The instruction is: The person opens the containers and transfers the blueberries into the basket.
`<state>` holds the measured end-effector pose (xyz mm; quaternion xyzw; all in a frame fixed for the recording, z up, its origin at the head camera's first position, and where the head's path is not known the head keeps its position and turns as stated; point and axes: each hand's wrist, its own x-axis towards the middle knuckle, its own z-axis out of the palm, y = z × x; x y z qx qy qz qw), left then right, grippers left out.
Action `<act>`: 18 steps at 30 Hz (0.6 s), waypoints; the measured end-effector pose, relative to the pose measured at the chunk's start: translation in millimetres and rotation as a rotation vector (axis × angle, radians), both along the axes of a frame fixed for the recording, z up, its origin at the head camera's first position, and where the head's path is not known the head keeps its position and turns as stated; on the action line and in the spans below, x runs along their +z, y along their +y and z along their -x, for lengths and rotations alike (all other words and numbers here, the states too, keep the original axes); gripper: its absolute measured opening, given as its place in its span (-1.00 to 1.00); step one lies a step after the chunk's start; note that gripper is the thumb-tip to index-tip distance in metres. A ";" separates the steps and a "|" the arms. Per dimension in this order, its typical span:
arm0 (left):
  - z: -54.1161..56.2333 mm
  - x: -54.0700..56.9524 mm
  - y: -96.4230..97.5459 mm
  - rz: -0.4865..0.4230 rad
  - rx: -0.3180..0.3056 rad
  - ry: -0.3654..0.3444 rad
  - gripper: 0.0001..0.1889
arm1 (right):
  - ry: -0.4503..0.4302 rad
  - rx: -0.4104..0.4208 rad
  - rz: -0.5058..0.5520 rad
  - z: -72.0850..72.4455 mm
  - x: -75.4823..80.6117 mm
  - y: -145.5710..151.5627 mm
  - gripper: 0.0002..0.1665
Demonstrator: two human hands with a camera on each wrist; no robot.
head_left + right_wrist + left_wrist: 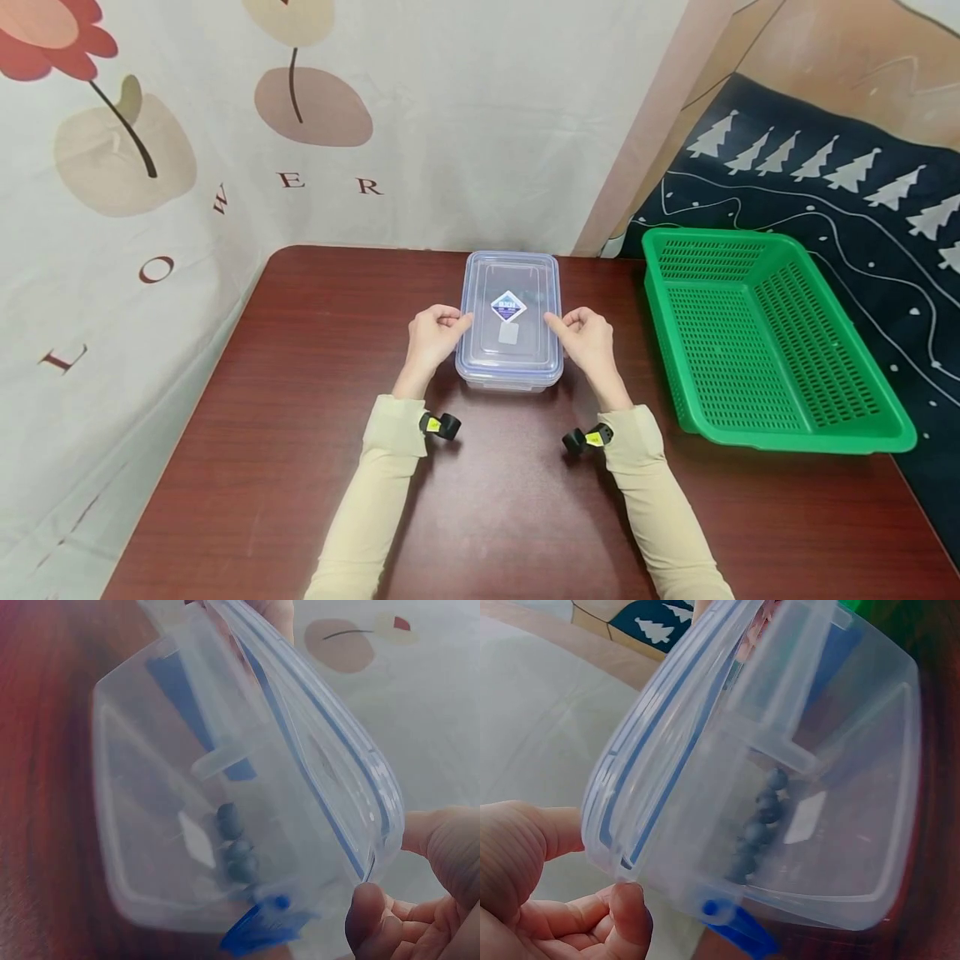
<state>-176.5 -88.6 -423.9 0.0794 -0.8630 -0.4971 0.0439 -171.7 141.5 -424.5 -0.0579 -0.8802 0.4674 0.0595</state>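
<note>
A clear plastic food box point(855, 825) stands on the table beneath its see-through lid point(510, 273), which has a blue seal and a diamond-shaped label. My left hand point(433, 335) pinches the lid's left edge, thumb above and curled fingers below the rim. On the opposite edge my right hand point(589, 338) holds the lid the same way. Blue latches point(742, 931) hang loose from the side edges in the wrist views. Through the cloudy wall shows a cluster of small dark-blue balls, like blueberries point(238, 847); the head view hides them.
To the right is a green slotted plastic basket point(795, 437) at the edge of the dark red-brown table point(315, 467). A pale cloth with flower prints point(465, 117) hangs behind the table. Dark blue tree-patterned fabric point(847, 187) lies beyond the basket.
</note>
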 end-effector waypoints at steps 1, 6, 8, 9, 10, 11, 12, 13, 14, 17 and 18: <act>-0.3 1.9 -0.6 -0.005 0.005 0.011 -0.70 | 0.011 0.002 0.002 -0.2 2.0 -1.0 -0.60; -3.7 13.3 -7.0 -0.042 0.029 0.029 -0.70 | 0.035 0.035 0.035 -2.4 10.6 -7.2 -0.63; -5.5 17.3 -11.3 -0.055 0.035 0.022 -0.70 | 0.030 0.051 0.048 -3.6 12.8 -10.4 -0.63; -6.6 19.2 -13.8 -0.061 0.037 0.018 -0.70 | 0.024 0.062 0.056 -4.5 13.6 -12.2 -0.63; -7.7 21.1 -16.5 -0.071 0.038 0.014 -0.70 | 0.020 0.072 0.068 -5.2 14.2 -14.1 -0.63; -8.8 22.8 -19.5 -0.079 0.039 0.012 -0.69 | 0.014 0.082 0.075 -5.9 14.8 -16.0 -0.63; -10.1 24.5 -22.5 -0.089 0.039 0.011 -0.69 | 0.009 0.093 0.083 -6.6 15.3 -18.1 -0.64; -11.3 26.0 -25.6 -0.095 0.040 0.009 -0.69 | 0.002 0.102 0.095 -7.8 16.3 -20.5 -0.64; -12.5 27.3 -28.9 -0.098 0.040 0.008 -0.69 | -0.007 0.114 0.107 -8.9 17.2 -22.9 -0.64; -16.2 30.3 -38.8 -0.113 0.042 -0.004 -0.68 | -0.027 0.143 0.134 -11.8 19.6 -30.9 -0.66; -17.5 31.0 -42.2 -0.119 0.044 -0.010 -0.68 | -0.036 0.151 0.143 -12.9 20.5 -33.9 -0.66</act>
